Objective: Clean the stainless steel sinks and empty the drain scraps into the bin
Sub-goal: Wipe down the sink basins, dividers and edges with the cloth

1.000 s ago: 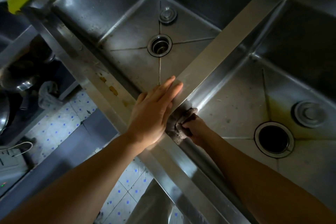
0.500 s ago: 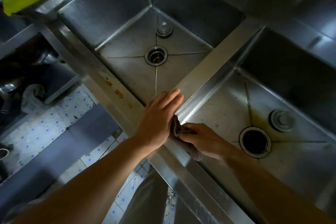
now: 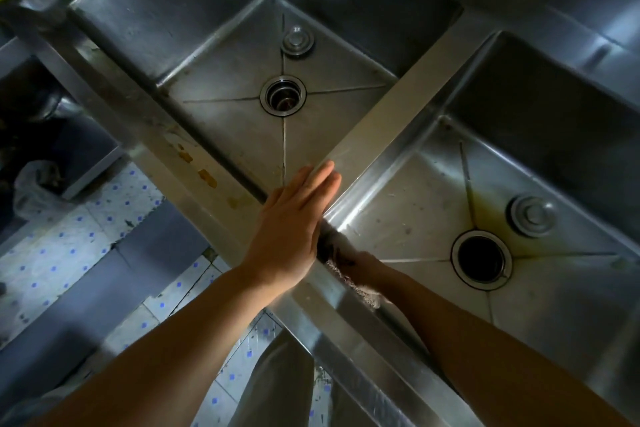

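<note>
Right hand (image 3: 367, 267) lower now, gripping rough cloth (image 3: 349, 279) inside steel sink (image 3: 415, 204); left hand (image 3: 294, 229) flat, fingers straight.

Dim, wide-angle distortion, soft blur

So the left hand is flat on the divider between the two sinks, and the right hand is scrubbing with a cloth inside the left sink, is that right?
Not quite. The left hand does lie flat on the divider, but the right hand works the cloth inside the right sink, against its near wall. The head view shows it.
</note>
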Motion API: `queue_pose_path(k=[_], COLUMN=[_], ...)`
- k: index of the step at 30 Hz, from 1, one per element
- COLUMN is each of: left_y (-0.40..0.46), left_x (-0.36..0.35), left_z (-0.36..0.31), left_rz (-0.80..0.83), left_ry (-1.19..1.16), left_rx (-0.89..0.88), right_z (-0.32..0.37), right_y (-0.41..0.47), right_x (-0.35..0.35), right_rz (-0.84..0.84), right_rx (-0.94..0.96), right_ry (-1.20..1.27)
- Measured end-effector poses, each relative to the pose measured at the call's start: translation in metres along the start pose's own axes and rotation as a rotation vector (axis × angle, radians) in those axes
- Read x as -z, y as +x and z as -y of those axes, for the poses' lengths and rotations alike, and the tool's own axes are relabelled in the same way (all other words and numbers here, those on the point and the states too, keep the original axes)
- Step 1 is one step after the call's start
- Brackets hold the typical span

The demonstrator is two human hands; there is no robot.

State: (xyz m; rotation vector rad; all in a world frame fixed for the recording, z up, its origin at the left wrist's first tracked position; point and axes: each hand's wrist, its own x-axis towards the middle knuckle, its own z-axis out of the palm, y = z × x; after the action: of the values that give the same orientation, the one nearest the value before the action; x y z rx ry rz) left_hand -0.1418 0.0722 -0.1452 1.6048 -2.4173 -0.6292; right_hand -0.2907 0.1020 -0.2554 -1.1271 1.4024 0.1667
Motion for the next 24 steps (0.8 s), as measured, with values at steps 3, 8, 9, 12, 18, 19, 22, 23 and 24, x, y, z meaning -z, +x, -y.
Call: queue_pose_path(k=[3,8,9,12,18,19,22,23,24], left_y=[-0.001,-0.005,-0.008,-0.02,-0.02,-0.02,-0.021,-0.021,-0.021], left_x=[-0.001,0.001,-0.001,-0.014,-0.026,-0.027,-0.027,-0.028,-0.028], left_z=[0.0,-0.012,-0.018,-0.038,-0.044,-0.044,-0.044,-0.044,-0.044], left_rz=[0.0,-0.045,-0.051,-0.035,0.0,0.005,0.007,0.01,0.011], left_ry=[0.022,0.126,0.146,0.215,0.328,0.333,0.313,0.31,0.312], left_rx=[0.026,0.055,0.037,-0.016,0.028,0.03,0.049,0.045,0.038], right_z=[-0.002,0.006,0.008,-0.001,-0.037,-0.043,-0.063,-0.067,-0.071], right_y=[-0.029,-0.116,-0.133,-0.152,-0.081,-0.071,-0.049,-0.047,-0.047], right_x=[0.017,0.043,0.047,0.051,0.019,0.016,0.006,0.005,0.003], right_rz=[0.066,0.122,0.12,0.133,0.031,0.021,0.041,0.055,0.059], right_rx=[0.074,0.225,0.237,0.24,0.11,0.09,-0.005,-0.041,-0.053], right_ry=[0.07,0.176,0.187,0.284,0.203,0.195,0.084,0.012,-0.02])
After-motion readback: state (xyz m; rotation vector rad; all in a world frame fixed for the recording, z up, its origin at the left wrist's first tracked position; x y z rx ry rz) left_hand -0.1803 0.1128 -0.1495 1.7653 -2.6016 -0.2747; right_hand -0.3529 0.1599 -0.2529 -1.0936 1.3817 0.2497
